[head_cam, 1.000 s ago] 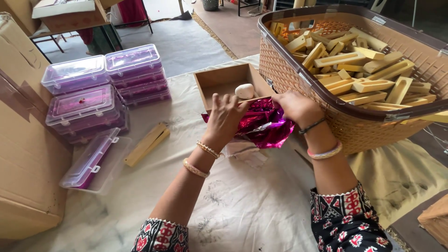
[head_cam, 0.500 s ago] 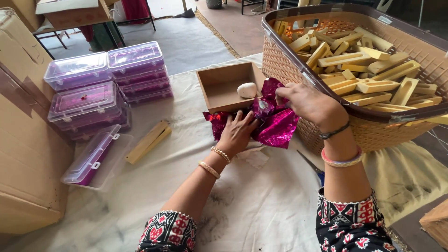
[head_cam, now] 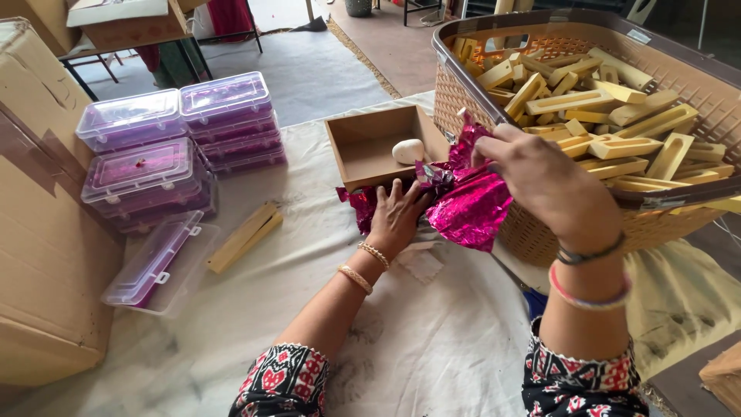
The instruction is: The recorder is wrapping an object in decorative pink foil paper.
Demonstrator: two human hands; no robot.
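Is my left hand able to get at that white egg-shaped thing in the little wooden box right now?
Probably yes. The left hand rests on the pink foil just in front of the open wooden box, and nothing covers the white oval piece inside; only the low front wall lies between.

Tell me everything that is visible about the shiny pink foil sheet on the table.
The shiny magenta foil sheet looks like thin, crinkled metallic wrapping, creased and partly folded. It lies on the cloth-covered table, between the open brown cardboard box and the woven plastic basket. The right hand pinches its upper edge and lifts it; the left hand presses its lower left part down. One corner sticks out left of the left hand.
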